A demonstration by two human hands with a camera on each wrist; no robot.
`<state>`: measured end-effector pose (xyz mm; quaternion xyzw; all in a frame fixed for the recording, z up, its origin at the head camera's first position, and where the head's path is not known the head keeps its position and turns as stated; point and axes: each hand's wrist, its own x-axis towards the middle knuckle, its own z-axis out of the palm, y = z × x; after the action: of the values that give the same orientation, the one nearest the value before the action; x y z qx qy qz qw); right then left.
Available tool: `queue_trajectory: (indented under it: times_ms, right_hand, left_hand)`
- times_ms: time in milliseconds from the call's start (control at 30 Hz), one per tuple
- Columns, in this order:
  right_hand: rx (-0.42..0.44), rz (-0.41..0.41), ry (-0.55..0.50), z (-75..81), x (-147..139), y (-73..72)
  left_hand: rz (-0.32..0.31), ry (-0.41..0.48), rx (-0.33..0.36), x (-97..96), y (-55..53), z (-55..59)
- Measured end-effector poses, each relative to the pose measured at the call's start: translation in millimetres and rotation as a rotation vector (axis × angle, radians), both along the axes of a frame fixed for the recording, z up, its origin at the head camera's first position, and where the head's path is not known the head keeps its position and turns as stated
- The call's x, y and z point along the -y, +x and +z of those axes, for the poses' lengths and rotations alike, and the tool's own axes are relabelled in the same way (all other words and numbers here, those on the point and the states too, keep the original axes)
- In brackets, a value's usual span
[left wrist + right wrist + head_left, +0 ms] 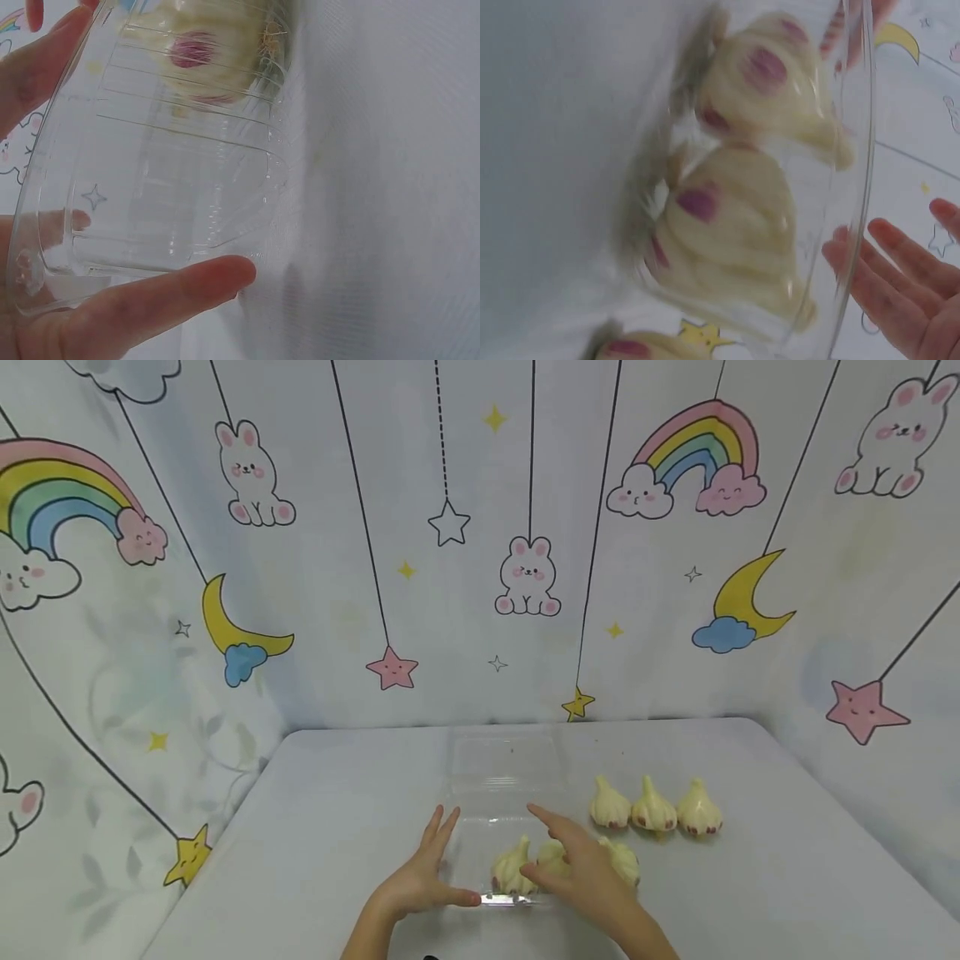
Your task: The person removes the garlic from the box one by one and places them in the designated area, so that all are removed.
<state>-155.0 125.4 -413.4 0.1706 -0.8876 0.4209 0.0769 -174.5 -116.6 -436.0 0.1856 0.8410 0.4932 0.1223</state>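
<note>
A clear plastic clamshell box (467,860) sits on the table with its lid folded back. Inside it are a left garlic bulb (512,867) and a second garlic bulb (552,857), partly behind my right hand. My left hand (416,881) is at the box's front left corner, its straight thumb (180,296) along the front and the other fingers spread at the side. Over the right part of the box, my right hand (588,877) is spread, holding nothing. Just right of the box is another garlic bulb (621,862), partly covered by that hand.
Three more garlic bulbs stand in a row at the back right, the middle one (654,807) between two others. The clear lid (504,760) lies toward the back of the white table (337,802). A printed curtain (450,610) hangs behind.
</note>
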Motion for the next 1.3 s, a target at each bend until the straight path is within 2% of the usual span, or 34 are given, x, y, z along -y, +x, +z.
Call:
queue_trajectory:
  times_ms: [300,467,767,967,1133,1300]
  right_hand:
    - [-0.027,0.023,0.165,-14.9,18,11.8]
    - [-0.013,0.064,0.145,-22.5,22,19.8]
    - [-0.039,0.085,0.227,-35.8,29,25.1]
    - [-0.032,0.096,0.239,-38.4,34,15.4]
    - [-0.007,0.115,0.291,-28.2,36,-3.8]
    - [0.035,0.174,0.271,-17.1,44,-22.8]
  left_hand:
    - [-0.001,-0.012,0.017,4.9,6.8,-5.4]
    - [-0.007,-0.006,0.035,4.7,11.1,-11.8]
    - [-0.016,-0.015,0.032,1.2,17.7,-18.9]
    - [-0.017,-0.033,0.024,2.8,16.5,-18.1]
    - [-0.003,-0.053,-0.019,-0.6,2.5,-12.1]
    - [0.024,-0.066,-0.033,-0.5,-8.8,-4.1]
